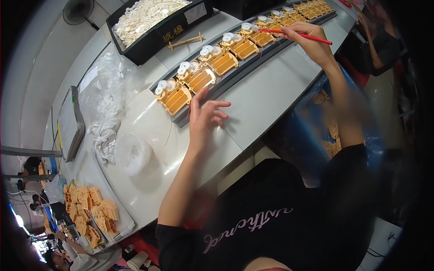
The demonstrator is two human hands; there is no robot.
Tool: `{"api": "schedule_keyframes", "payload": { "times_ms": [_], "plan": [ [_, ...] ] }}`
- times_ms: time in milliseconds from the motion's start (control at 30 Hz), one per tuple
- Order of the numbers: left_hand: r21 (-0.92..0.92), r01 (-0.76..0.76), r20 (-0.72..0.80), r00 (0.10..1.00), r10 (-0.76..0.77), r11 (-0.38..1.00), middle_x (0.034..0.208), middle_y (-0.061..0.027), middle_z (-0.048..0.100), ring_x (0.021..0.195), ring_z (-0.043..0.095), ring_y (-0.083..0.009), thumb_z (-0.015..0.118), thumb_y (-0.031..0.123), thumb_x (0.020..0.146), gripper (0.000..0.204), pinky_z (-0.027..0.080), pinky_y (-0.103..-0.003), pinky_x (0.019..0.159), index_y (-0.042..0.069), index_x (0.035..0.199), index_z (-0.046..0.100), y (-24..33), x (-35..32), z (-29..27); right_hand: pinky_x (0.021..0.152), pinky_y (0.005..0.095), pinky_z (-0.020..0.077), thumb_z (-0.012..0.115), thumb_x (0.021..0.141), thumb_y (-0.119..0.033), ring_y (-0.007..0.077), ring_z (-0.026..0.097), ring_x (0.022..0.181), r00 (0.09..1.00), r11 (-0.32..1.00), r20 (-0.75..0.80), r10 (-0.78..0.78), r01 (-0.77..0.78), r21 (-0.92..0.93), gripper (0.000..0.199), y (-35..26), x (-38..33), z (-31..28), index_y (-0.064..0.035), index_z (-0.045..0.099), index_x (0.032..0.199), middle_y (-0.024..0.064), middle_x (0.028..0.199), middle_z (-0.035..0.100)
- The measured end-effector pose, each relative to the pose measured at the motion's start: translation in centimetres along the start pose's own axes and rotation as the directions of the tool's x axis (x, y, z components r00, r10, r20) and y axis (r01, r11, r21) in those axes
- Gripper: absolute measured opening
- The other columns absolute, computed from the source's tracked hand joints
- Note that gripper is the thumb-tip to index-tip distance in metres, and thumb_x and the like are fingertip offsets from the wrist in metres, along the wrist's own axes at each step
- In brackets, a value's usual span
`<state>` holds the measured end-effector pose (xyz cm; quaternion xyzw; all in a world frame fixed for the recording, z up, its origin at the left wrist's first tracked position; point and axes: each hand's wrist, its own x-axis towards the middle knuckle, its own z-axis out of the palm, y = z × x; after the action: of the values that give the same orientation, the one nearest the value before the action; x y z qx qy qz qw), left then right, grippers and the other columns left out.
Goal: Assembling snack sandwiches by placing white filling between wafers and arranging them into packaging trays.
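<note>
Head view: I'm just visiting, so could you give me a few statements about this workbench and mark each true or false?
1. The right hand holds a red stick. True.
2. The left hand grips an orange part. False: its fingers are spread, holding nothing, at the edge of the dark tray.
3. The orange parts stand in a row on the tray. True.
4. The black bin holds orange parts. False: it holds small white pieces.
5. More orange parts are piled at the lower left. True.
</note>
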<state>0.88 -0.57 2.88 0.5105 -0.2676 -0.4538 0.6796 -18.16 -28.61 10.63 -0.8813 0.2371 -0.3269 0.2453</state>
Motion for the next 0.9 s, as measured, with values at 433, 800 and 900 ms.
{"api": "schedule_keyframes", "payload": {
  "times_ms": [433,800,900],
  "plan": [
    [-0.012,-0.007,0.002,1.000,0.007,1.000,0.102,-0.0180,0.063,0.074,0.060,-0.0126,0.046,0.023,0.090,0.058,0.045,-0.021,0.062,0.002,0.140,0.026,-0.2,0.0,-0.2,0.083,0.0200,0.0503,0.058,0.094,-0.015,0.0125,0.066,0.091,0.990,0.995,-0.103,0.092,-0.088,0.038,0.027,2.7,-0.5,-3.9,0.0063,0.065,0.108,0.0110,0.097,0.068],
    [0.001,0.008,-0.018,1.000,-0.008,1.000,0.102,-0.0168,0.063,0.074,0.060,-0.0122,0.045,0.022,0.089,0.057,0.045,-0.020,0.062,0.003,0.139,0.026,0.1,-0.1,-0.2,0.081,0.0215,0.0510,0.059,0.093,-0.021,0.0133,0.067,0.090,0.980,0.985,-0.118,0.159,-0.150,0.082,0.029,4.3,0.9,-1.7,0.0022,0.066,0.109,0.0106,0.095,0.070],
    [-0.002,0.016,-0.024,1.000,-0.016,1.000,0.102,-0.0167,0.063,0.073,0.059,-0.0120,0.045,0.022,0.089,0.057,0.045,-0.021,0.062,0.003,0.139,0.027,0.1,-0.1,-0.2,0.079,0.0221,0.0508,0.060,0.093,-0.024,0.0123,0.068,0.087,0.979,0.983,-0.149,0.137,-0.116,0.142,0.029,4.5,0.6,-2.0,-0.0004,0.069,0.107,0.0094,0.091,0.072]
  ]
}}
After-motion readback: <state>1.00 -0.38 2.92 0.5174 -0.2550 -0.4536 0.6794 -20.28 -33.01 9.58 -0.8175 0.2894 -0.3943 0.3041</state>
